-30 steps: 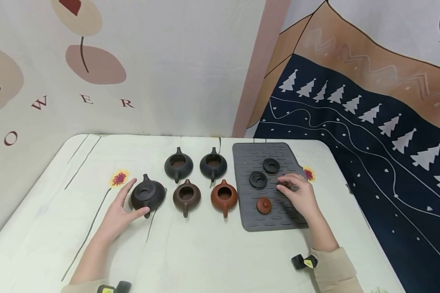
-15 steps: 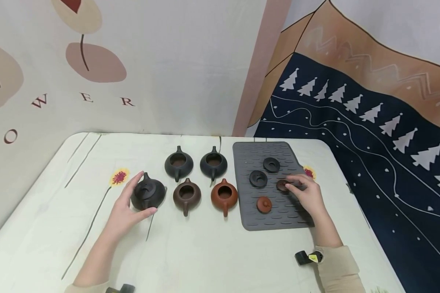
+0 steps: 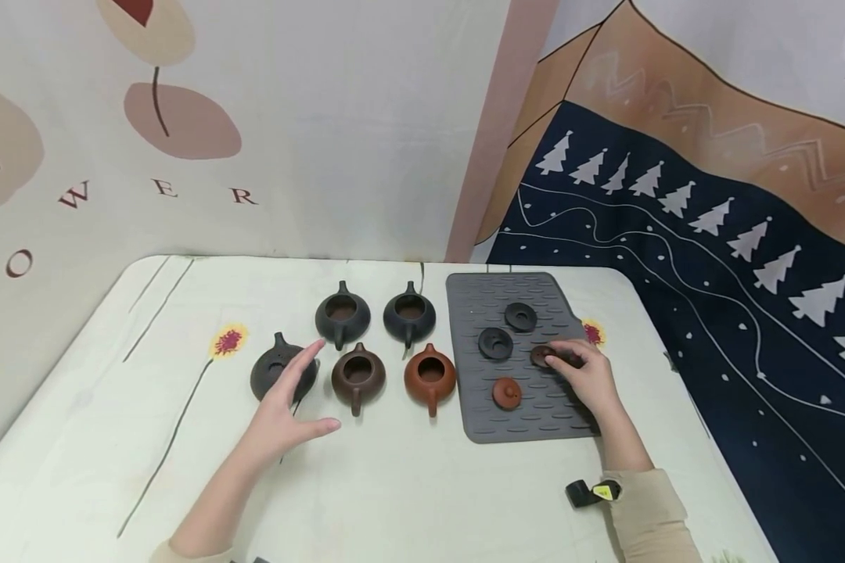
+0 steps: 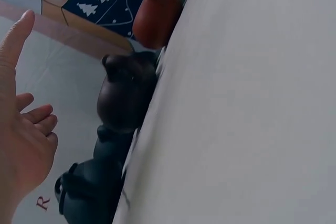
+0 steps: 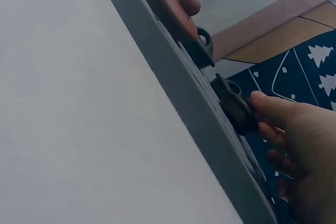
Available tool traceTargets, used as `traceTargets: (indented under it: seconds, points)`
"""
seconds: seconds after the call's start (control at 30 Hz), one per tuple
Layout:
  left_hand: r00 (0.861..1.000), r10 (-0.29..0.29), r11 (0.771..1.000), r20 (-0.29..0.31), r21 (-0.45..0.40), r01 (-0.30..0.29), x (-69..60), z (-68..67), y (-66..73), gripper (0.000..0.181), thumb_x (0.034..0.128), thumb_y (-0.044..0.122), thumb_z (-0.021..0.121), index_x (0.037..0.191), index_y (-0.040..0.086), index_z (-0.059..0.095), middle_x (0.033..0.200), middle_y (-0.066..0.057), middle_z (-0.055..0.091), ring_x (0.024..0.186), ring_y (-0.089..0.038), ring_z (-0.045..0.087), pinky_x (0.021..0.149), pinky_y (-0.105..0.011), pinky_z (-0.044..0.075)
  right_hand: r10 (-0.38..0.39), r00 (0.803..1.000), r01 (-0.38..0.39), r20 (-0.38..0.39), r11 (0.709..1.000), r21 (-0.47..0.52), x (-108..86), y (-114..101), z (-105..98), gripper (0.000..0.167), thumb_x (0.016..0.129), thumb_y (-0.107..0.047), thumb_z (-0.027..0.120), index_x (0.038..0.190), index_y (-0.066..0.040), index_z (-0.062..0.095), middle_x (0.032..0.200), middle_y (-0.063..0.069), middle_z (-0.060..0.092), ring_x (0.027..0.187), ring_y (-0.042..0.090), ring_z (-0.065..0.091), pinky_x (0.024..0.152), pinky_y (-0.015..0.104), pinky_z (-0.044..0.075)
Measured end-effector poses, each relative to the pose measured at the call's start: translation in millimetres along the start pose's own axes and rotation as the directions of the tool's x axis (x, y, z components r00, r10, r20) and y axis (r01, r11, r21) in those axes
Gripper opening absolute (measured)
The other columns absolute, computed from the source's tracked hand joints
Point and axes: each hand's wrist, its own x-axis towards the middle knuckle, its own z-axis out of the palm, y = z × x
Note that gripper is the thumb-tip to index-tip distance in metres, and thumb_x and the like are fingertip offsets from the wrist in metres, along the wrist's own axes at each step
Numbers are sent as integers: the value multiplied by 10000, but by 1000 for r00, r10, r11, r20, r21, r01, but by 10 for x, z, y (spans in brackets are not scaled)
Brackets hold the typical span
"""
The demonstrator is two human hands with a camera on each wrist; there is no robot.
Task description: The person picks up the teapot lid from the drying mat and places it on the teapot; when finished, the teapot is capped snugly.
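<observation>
Nearest, to the near right of the gray mat (image 3: 482, 430) on the white-covered bench (image 3: 394, 500), a beige sleeve (image 3: 651, 516) ends at a wrist bearing a small black device (image 3: 579, 494). Out left of the mat, the left hand (image 3: 282, 426) is free, thumb and fingers spread well apart; in the head view it blocks part of a lidded black teapot (image 3: 264, 383) (touching or not, I cannot tell).

Just beside the mat's left edge stands a reddish teapot (image 3: 430, 391), with a brown teapot (image 3: 358, 391) farther left of the mat, the mouths of both showing. On the mat's nearer half lies a reddish lid (image 3: 507, 393), knob up. The right hand (image 3: 587, 375) reaches over the mat's right edge, hiding some of it, with thumb and fingers pinching a dark brown lid (image 3: 541, 357) right of the mat's middle. Close by, a black lid (image 3: 495, 344) lies on the mat's left side, and a second black lid (image 3: 521, 317) toward its far end.

Level with that far half, off to the left, stand one dark teapot (image 3: 410, 327) near the mat and another dark teapot (image 3: 343, 328) beyond it. Behind the mat hangs a dark-blue tree-print cloth (image 3: 605, 211).
</observation>
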Motion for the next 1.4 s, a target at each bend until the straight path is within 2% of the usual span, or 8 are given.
traceTargets:
  seconds: [0.2,0.37,0.6,0.87,1.23,1.4]
  points:
    - [999,-5,1000,51,-21,6,46,127,-11,1026,692,159,873,1513,309,277,1535,108,272,1412,-183,205,1082,-566,219,-19,1000,19,-1,1000,-12,-6,11,27,243,852,-138,743,1059,-16,711,1082,115,622,1007,239,545,850,388,437]
    - [997,-26,999,76,-32,28,80,204,-89,1001,714,207,864,1507,346,269,1549,29,255,1418,-265,189,1077,-592,210,-26,1000,26,-11,999,-19,-12,15,33,228,845,-129,748,1044,-22,717,1070,103,618,996,233,547,834,387,438]
    - [992,-92,996,84,-2,92,97,272,-224,1003,731,278,850,1530,228,247,1565,-73,212,1424,-388,80,1066,-641,160,-35,999,34,-42,999,-24,-9,4,46,190,836,-106,753,1008,-29,727,1035,83,630,951,192,547,785,300,436]
    - [985,-151,988,82,-1,152,103,314,-313,984,741,326,839,1522,174,260,1553,-92,237,1431,-361,75,1093,-598,147,-25,998,24,-60,1000,-16,-18,4,46,170,837,-112,754,988,-37,733,1006,73,638,908,174,545,748,257,431]
    - [986,-146,989,78,-7,147,115,336,-362,968,755,324,827,1523,168,260,1549,-114,241,1427,-380,72,1099,-585,142,-25,997,24,-77,1000,-12,-33,-23,30,165,844,-119,749,986,-35,736,1000,77,640,930,180,557,766,258,436]
    - [988,-138,990,76,9,138,117,326,-361,964,756,347,823,1521,170,264,1546,-115,250,1425,-386,75,1098,-588,146,-40,996,41,-81,999,6,-39,-118,24,183,845,-139,749,989,-28,734,1013,85,637,976,207,567,825,341,452]
